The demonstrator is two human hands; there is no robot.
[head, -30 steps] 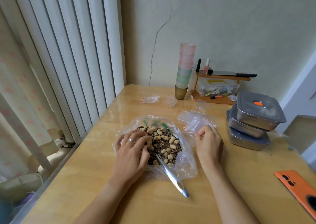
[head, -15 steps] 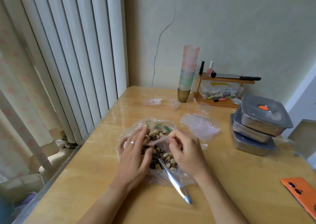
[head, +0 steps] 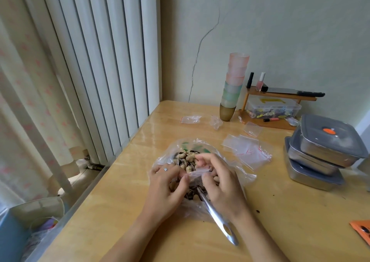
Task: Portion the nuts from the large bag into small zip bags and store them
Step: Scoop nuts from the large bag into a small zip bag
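Over nuts (head: 189, 158), left hand (head: 167, 185), right hand (head: 224, 185) pinch filmy zip bag (head: 197, 174)

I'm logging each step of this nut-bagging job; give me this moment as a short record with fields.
left hand: pinches one edge of the small zip bag
right hand: holds the bag's other edge
large bag: open on the table, nuts inside
scoop: bowl in the nuts, handle pointing toward the person
spare zip bags: piled beyond the right hand
steel containers: stacked at right, lidded
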